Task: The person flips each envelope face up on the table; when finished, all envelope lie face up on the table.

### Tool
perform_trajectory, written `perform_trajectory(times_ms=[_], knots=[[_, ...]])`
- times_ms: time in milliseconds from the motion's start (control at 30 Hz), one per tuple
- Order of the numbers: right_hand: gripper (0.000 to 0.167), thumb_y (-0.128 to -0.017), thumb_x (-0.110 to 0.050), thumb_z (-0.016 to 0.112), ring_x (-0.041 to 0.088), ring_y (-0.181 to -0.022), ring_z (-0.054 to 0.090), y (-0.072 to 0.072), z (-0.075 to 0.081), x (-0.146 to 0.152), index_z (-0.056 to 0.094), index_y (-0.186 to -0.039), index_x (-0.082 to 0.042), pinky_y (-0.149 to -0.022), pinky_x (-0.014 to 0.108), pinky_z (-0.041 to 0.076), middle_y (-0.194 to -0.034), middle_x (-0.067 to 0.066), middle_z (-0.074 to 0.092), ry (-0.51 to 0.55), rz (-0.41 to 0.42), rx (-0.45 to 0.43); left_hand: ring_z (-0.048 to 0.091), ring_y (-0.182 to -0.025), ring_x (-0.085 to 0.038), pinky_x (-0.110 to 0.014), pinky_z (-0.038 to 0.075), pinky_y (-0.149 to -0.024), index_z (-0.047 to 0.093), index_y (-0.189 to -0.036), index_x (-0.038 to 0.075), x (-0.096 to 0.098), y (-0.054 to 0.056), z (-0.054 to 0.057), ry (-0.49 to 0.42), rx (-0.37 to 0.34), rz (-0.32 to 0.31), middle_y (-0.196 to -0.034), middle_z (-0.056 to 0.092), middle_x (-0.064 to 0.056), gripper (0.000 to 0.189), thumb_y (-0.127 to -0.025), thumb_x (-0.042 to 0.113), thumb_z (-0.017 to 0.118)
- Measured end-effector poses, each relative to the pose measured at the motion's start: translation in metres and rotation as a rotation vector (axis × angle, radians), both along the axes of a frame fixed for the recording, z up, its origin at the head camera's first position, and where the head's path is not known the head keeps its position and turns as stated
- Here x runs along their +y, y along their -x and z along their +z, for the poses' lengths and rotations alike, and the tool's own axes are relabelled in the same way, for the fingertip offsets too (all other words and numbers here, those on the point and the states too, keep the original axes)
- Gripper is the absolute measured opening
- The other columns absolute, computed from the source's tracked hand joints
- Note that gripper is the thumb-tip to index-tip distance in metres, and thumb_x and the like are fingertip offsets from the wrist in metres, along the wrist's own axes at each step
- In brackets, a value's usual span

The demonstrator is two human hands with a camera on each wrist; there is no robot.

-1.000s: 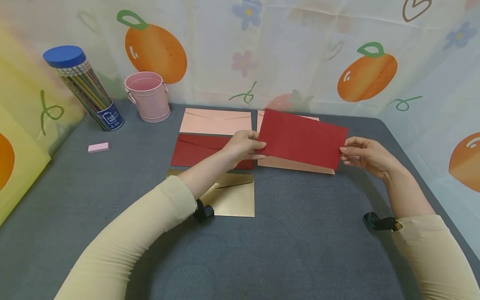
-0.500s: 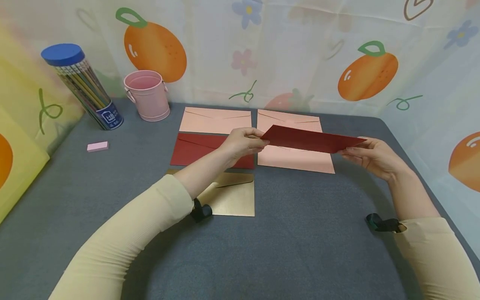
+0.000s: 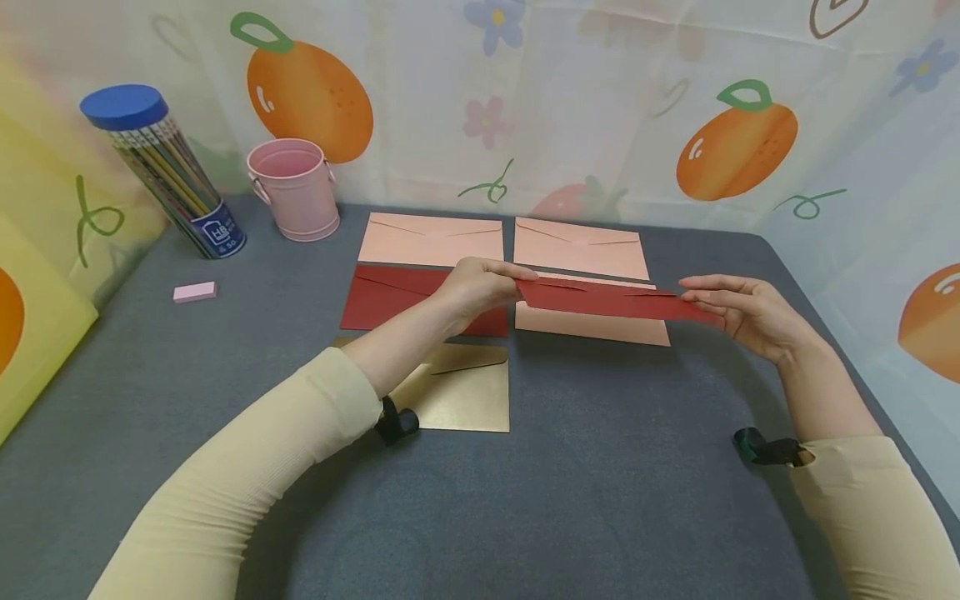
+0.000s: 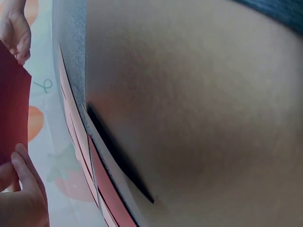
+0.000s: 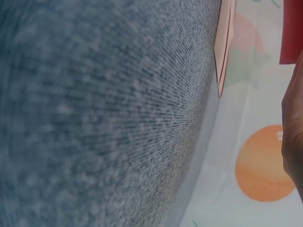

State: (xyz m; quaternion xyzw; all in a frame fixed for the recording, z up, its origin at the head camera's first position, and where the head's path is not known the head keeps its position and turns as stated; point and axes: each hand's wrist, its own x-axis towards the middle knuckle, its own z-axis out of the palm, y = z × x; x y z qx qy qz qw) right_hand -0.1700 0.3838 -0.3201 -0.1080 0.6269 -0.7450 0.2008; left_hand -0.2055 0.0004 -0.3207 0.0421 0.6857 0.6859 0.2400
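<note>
Held flat above the table is a red envelope (image 3: 615, 300), seen almost edge-on in the head view with flap lines along its far side. My left hand (image 3: 483, 292) pinches its left end. My right hand (image 3: 757, 312) holds its right end between thumb and fingers. Beneath it lies a pink envelope (image 3: 592, 327), partly covered, and behind that another pink envelope (image 3: 581, 247). To the left, a column has a pink envelope (image 3: 431, 239), a red envelope (image 3: 390, 296) and a gold envelope (image 3: 465, 400); my left arm covers parts of the lower two.
At the back left stand a leaning tub of pencils (image 3: 165, 175) with a blue lid and a pink bucket (image 3: 295, 196). A pink eraser (image 3: 195, 292) lies in front of them. A patterned curtain (image 3: 420, 100) hangs behind the grey table (image 3: 585, 500).
The held red envelope has tipped from facing me to nearly flat, and its flap side now shows. More of the pink envelopes behind it is visible. Both hands keep hold of it.
</note>
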Motion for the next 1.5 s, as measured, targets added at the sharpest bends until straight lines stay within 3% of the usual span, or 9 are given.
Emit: perform_trajectory(times_ms=[233, 400, 467, 633, 733, 867, 1067, 1300, 1500], knots=[[0.029, -0.101, -0.004, 0.051, 0.008, -0.089, 0.072, 0.002, 0.003, -0.008, 0.070, -0.120, -0.015, -0.078, 0.019, 0.060, -0.108, -0.005, 0.073, -0.222, -0.142, -0.039, 0.056, -0.129, -0.021, -0.033, 0.049, -0.109, 0.068, -0.121, -0.002, 0.004, 0.005, 0.003, -0.014, -0.048, 0.026, -0.139, 0.059, -0.013, 0.029, -0.097, 0.005, 0.054], [0.032, -0.099, -0.001, 0.054, 0.008, -0.084, 0.071, 0.005, 0.001, -0.008, 0.055, -0.128, -0.015, -0.073, 0.021, 0.059, -0.103, -0.006, 0.069, -0.317, -0.169, -0.039, 0.062, -0.116, -0.017, -0.033, 0.051, -0.106, 0.069, -0.120, -0.002, 0.004, 0.006, 0.002, 0.086, 0.009, -0.023, -0.135, 0.063, -0.011, 0.027, -0.095, 0.000, 0.057], [0.038, -0.098, 0.000, 0.055, 0.008, -0.081, 0.069, 0.005, 0.000, -0.008, 0.050, -0.133, -0.014, -0.071, 0.022, 0.059, -0.102, -0.006, 0.067, -0.371, -0.166, -0.028, 0.064, -0.105, -0.016, -0.034, 0.053, -0.104, 0.068, -0.120, 0.000, 0.005, 0.006, 0.000, 0.112, 0.030, -0.034, -0.125, 0.066, -0.010, 0.028, -0.094, -0.001, 0.059], [0.045, -0.096, -0.004, 0.059, 0.008, -0.085, 0.068, 0.005, -0.001, -0.006, 0.051, -0.138, -0.018, -0.073, 0.025, 0.060, -0.105, -0.007, 0.063, -0.544, -0.123, 0.020, 0.062, -0.081, -0.012, -0.034, 0.059, -0.092, 0.059, -0.127, 0.004, 0.004, 0.007, -0.004, 0.158, 0.085, -0.053, -0.084, 0.062, -0.005, 0.039, -0.089, -0.005, 0.063], [0.039, -0.096, -0.006, 0.061, 0.008, -0.085, 0.069, 0.005, -0.002, -0.004, 0.059, -0.132, -0.021, -0.075, 0.026, 0.061, -0.101, -0.007, 0.065, -0.587, -0.083, 0.029, 0.061, -0.073, -0.012, -0.029, 0.060, -0.083, 0.058, -0.128, 0.004, 0.003, 0.008, -0.006, 0.197, 0.103, -0.087, -0.073, 0.058, -0.002, 0.042, -0.088, -0.004, 0.064], [0.032, -0.096, -0.008, 0.063, 0.009, -0.083, 0.069, 0.004, -0.001, 0.000, 0.064, -0.124, -0.023, -0.077, 0.029, 0.062, -0.096, -0.006, 0.066, -0.605, -0.023, 0.000, 0.061, -0.070, -0.011, -0.027, 0.061, -0.078, 0.060, -0.125, 0.001, 0.002, 0.008, -0.008, 0.236, 0.118, -0.163, -0.076, 0.054, -0.003, 0.038, -0.088, -0.004, 0.064], [0.031, -0.096, -0.008, 0.062, 0.009, -0.081, 0.071, 0.002, -0.003, 0.006, 0.061, -0.124, -0.022, -0.076, 0.032, 0.063, -0.096, -0.005, 0.068, -0.626, 0.070, -0.050, 0.064, -0.070, -0.008, -0.026, 0.061, -0.076, 0.064, -0.118, -0.003, 0.000, 0.008, -0.012, 0.301, 0.164, -0.280, -0.090, 0.055, -0.004, 0.033, -0.084, -0.005, 0.067], [0.027, -0.096, -0.007, 0.061, 0.015, -0.079, 0.075, 0.002, -0.007, 0.008, 0.059, -0.121, -0.015, -0.073, 0.034, 0.063, -0.093, 0.000, 0.070, -0.652, 0.176, -0.115, 0.058, -0.076, -0.010, -0.020, 0.051, -0.066, 0.070, -0.107, 0.003, -0.002, 0.006, -0.016, 0.422, 0.281, -0.408, -0.083, 0.061, 0.001, 0.026, -0.081, 0.002, 0.071], [0.034, -0.094, -0.009, 0.065, 0.015, -0.082, 0.075, 0.002, -0.009, 0.003, 0.053, -0.125, -0.004, -0.074, 0.033, 0.063, -0.095, 0.001, 0.072, -0.750, 0.196, -0.168, 0.062, -0.084, -0.013, -0.019, 0.050, -0.068, 0.072, -0.103, 0.005, 0.004, 0.004, -0.019, 0.524, 0.358, -0.446, -0.088, 0.069, -0.003, 0.022, -0.081, 0.001, 0.072]])
